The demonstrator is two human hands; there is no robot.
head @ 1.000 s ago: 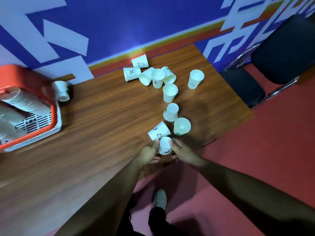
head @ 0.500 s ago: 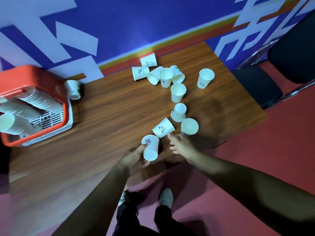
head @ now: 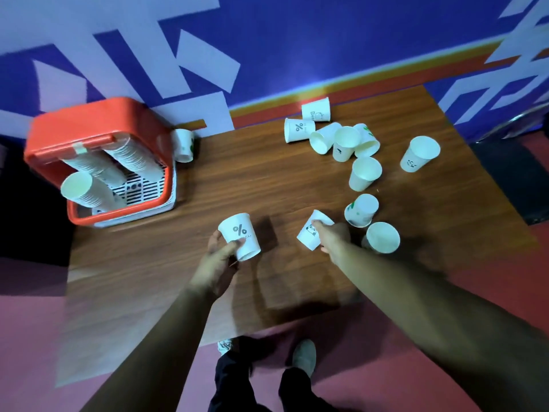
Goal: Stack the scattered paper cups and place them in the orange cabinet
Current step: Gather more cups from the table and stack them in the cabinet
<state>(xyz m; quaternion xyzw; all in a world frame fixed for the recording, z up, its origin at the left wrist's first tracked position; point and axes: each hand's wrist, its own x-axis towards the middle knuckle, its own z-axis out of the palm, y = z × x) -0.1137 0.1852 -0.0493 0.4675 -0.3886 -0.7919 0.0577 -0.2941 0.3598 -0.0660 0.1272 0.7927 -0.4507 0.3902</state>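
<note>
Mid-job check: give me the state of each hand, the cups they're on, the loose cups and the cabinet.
Left hand: gripping the percent cup, lifted.
Right hand: closed on the panda cup, tilted.
Loose cups: scattered, some upright, some tipped.
Orange cabinet: open, holding cup stacks.

Percent sign "%" in dark print, with a line of small unreadable lettering beneath, on the paper cup (head: 240,235) held in the left hand (head: 218,257). Second "%" on a cup lying on its side (head: 298,129) near the wall. Lettering beginning "Be", remainder unreadable, with a small drawing, on the cup behind it (head: 316,110). Panda-face picture, no words, on the cup (head: 310,231) under the right hand (head: 332,237) and on a standing cup (head: 419,157) far right. Large white characters on the blue wall (head: 356,40), cropped and unreadable.
</note>
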